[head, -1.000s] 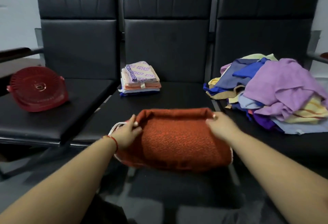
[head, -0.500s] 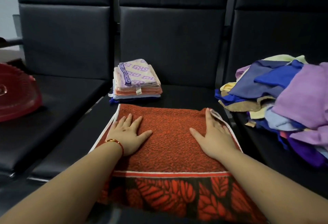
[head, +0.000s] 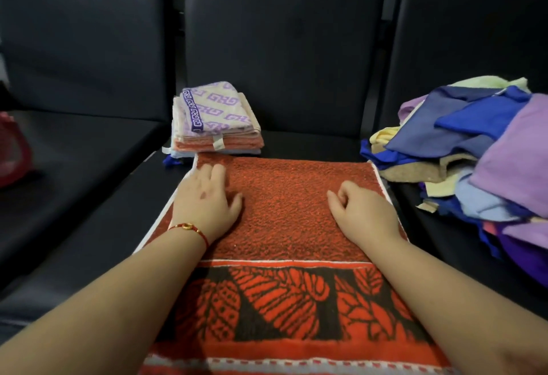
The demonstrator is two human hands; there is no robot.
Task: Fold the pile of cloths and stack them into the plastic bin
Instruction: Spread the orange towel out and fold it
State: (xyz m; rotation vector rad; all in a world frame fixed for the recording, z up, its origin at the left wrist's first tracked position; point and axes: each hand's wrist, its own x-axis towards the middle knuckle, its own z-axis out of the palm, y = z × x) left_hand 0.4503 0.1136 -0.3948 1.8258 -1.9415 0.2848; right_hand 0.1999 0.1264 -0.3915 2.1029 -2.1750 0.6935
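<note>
Red towel [head: 290, 211] is lying spread flat on the middle black seat [head: 311, 143], its far edge running straight across and its near part, with a dark band of red leaf pattern, coming toward the camera. Taking the towel as landmark for everything else.

Left hand [head: 207, 205] is resting palm down on the towel's far-left part, fingers [head: 212, 171] straight and close together, reaching toward the far-left corner; somewhat blurred. A red string bracelet [head: 189, 227] is sitting on that wrist. The hand is flat and gripping nothing.

Right hand [head: 361, 214] is resting on the towel's far-right part, just inside the white-edged right border. Its fingers are curling under loosely, knuckles up; nothing is showing between them. Whether the fingertips are catching any fabric, cannot tell.

Folded stack [head: 216, 125] is sitting just beyond the towel's far-left corner, touching or nearly touching its edge: a cream cloth with purple key pattern on top, orange and pale layers under it, a scrap of blue sticking out at the bottom.

Unfolded pile [head: 480, 155] is lying to the right of the towel on the next seat, a loose heap of purple, blue, pale yellow and tan cloths, its nearest tan piece just beside the towel's far-right corner.

Red plastic object [head: 13, 152] is showing well to the left of the towel, at the frame edge on the left seat, blurred.
</note>
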